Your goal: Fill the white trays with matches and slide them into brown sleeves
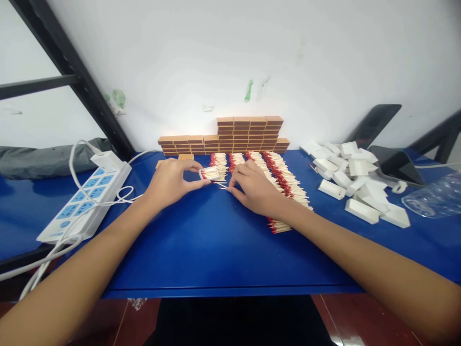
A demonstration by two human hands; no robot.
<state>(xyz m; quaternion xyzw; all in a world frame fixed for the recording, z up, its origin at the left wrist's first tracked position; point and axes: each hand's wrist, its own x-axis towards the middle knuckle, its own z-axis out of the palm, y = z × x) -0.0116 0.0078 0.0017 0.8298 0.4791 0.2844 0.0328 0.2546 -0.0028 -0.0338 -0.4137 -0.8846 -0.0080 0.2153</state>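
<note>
My left hand (168, 183) grips a small white matchbox tray (215, 176) between thumb and fingers. Red-headed matches (208, 173) lie inside it. Just to the right, my right hand (257, 191) has thumb and fingertips pinched at the end of a matchstick (221, 185), low over the blue table. Another match lies close by the fingertips. Rows of loose matches (284, 175) with red heads spread behind and beneath my right hand and forearm, partly hidden by them.
Stacked brown matchboxes (248, 137) line the wall. White empty trays (360, 173) are heaped at the right, beside a dark phone-like device on a stand (394, 166) and a clear plastic container (435, 194). A white power strip (86, 199) with cables lies at the left.
</note>
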